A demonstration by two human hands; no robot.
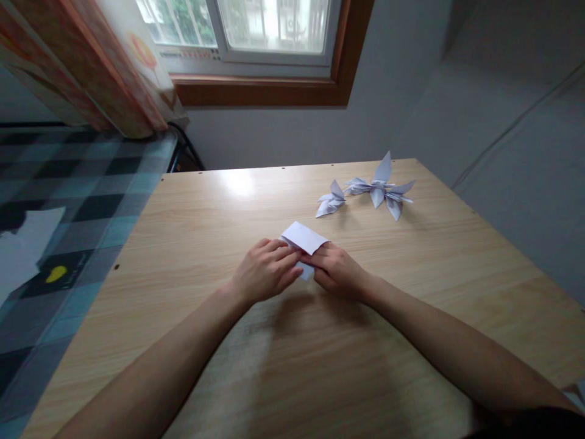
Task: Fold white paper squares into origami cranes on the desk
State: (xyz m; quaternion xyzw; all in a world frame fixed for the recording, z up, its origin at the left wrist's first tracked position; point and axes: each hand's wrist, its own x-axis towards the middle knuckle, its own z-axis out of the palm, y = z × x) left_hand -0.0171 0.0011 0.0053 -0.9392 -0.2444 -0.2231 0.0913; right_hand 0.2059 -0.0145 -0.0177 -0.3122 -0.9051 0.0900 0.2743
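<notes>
A small folded sheet of white paper is held at the middle of the wooden table, with a flap standing up on the far side. My left hand grips its left part, fingers bent over the lower layer. On the other side my right hand has its fingers tucked under the raised flap, closed on the paper. A pale corner of the paper shows between the two hands. The fingertips are partly hidden by the flap and by each other.
Beyond my hands, a folded paper flower lies beside several joined ones. On the left is a checked bed cover with white paper sheets on it. A curtain and a window are at the back.
</notes>
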